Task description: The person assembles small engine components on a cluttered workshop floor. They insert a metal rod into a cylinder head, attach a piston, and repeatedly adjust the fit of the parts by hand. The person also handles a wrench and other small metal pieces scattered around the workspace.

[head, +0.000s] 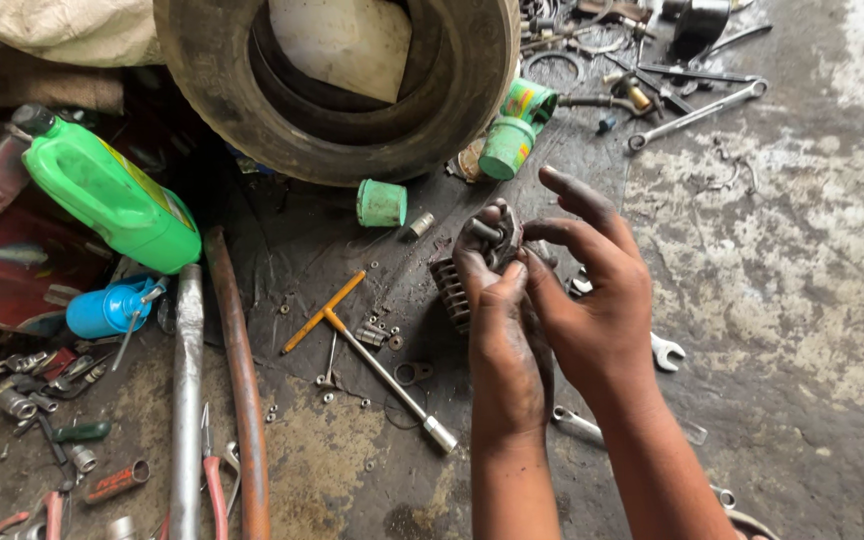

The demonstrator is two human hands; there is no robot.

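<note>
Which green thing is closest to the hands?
The small green cap lying alone on the dark floor, just left of the hands. The green cans sit farther up by the tyre; the jug is far left.
</note>
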